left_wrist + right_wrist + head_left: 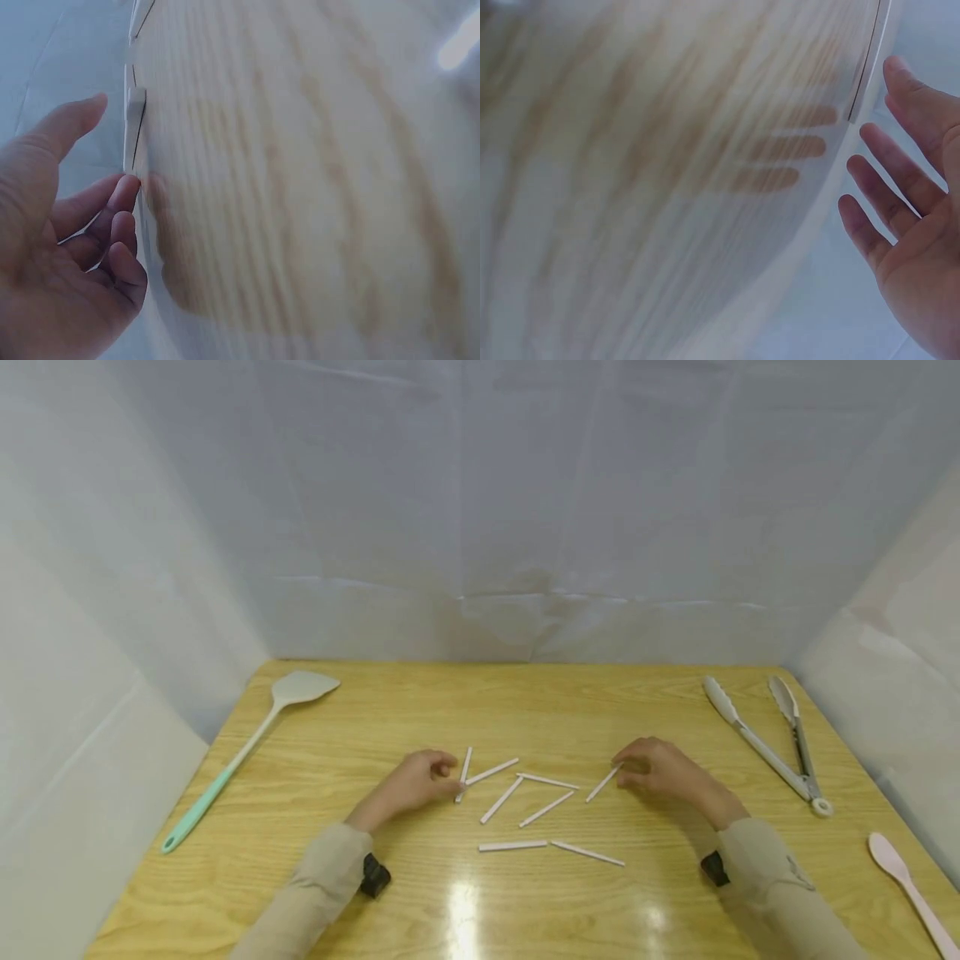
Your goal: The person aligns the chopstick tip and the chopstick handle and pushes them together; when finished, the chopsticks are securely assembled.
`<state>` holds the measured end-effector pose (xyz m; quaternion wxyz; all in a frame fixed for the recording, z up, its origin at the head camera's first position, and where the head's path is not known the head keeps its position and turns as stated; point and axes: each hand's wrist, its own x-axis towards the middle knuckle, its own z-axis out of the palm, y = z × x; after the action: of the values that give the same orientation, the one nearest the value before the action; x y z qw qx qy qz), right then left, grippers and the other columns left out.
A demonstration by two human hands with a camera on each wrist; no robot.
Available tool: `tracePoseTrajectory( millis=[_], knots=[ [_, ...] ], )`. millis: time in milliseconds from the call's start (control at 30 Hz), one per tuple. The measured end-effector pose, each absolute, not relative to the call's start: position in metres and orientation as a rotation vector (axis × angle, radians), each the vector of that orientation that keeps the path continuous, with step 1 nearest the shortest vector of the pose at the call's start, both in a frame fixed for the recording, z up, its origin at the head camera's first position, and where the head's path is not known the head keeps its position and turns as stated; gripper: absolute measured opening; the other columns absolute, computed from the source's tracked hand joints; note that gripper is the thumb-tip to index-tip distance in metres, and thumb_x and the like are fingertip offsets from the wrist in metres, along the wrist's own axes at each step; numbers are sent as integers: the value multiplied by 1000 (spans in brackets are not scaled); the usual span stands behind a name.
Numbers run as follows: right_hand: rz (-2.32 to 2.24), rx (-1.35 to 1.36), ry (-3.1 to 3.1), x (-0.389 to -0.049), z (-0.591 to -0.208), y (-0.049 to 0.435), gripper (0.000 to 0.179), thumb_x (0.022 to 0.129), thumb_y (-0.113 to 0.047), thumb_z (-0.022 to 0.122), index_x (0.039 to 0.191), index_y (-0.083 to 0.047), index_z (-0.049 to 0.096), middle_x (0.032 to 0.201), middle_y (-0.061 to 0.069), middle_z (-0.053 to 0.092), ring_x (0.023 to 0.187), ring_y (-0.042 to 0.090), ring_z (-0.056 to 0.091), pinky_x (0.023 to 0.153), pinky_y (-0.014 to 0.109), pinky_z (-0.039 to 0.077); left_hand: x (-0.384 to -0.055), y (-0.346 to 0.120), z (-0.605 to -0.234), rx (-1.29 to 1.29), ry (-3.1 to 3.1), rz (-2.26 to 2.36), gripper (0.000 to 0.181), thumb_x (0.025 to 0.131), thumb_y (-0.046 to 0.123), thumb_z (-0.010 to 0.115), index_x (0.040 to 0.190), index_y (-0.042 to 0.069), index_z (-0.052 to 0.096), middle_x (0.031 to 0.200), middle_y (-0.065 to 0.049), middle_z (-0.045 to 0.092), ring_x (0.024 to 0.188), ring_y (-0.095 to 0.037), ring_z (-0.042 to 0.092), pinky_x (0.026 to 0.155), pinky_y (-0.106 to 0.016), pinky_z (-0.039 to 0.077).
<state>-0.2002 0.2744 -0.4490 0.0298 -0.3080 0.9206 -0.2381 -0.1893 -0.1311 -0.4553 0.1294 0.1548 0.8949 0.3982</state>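
Observation:
Several thin white sticks lie on the wooden table. My left hand [420, 781] is at the left end of the group, its thumb tip overlapping the crossing of an upright stick [468, 762] and a slanted stick [493, 771]. In the left wrist view, the left thumb [75, 124] stands apart from the loosely bent fingers [124, 195], whose tips are right at a stick's end. On the other side, my right hand [660, 768] is beside the upper end of a slanted stick [602, 783]. Its fingers [889, 180] are spread and relaxed in the right wrist view, next to that stick [868, 67].
A spatula with a mint-green handle [198, 810] lies at the left. Metal tongs [772, 760], spread apart, lie at the right, with a pink spoon [892, 860] nearer the front. Two more sticks, one level [513, 846], lie nearer me. White sheeting [525, 510] surrounds the table.

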Motion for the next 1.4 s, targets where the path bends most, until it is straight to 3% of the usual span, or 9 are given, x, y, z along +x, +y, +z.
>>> tracePoseTrajectory(
  millis=[300, 700, 933, 1400],
  knots=[
    [-715, -999, 2828, -200, -450, 271, 23, 84, -17, 72, 103, -5, 70, 105, 12, 68, 99, 33, 61, 87, 49, 49, -187, -124, -456, 532, 2667, 1060, 61, 76, 26, 81, 120, -9, 58, 87, -3, 55, 77, -14, 47, 76, -31, 46],
    [-720, -1063, 2836, -198, -453, 267, 20, 84, -14, 72, 102, -6, 71, 100, 7, 68, 92, 28, 61, 82, 44, 50, -188, -128, -456, 461, 2713, 1006, 48, 79, 13, 74, 120, -7, 58, 95, -7, 59, 89, -19, 55, 85, -38, 48],
    [-742, -1044, 2810, -202, -454, 267, 22, 82, -14, 73, 102, -6, 72, 98, 6, 65, 88, 24, 59, 76, 37, 51, -190, -134, -456, 482, 2735, 1033, 40, 80, 6, 70, 117, -8, 60, 93, -8, 61, 88, -21, 56, 84, -40, 49],
    [-882, -935, 2764, -204, -461, 268, 21, 82, -15, 74, 101, -7, 73, 99, 7, 61, 91, 25, 55, 77, 37, 51, -195, -140, -461, 416, 2651, 1248, 30, 84, 7, 69, 112, -5, 65, 87, -6, 61, 78, -14, 53, 70, -26, 46]
  ],
)
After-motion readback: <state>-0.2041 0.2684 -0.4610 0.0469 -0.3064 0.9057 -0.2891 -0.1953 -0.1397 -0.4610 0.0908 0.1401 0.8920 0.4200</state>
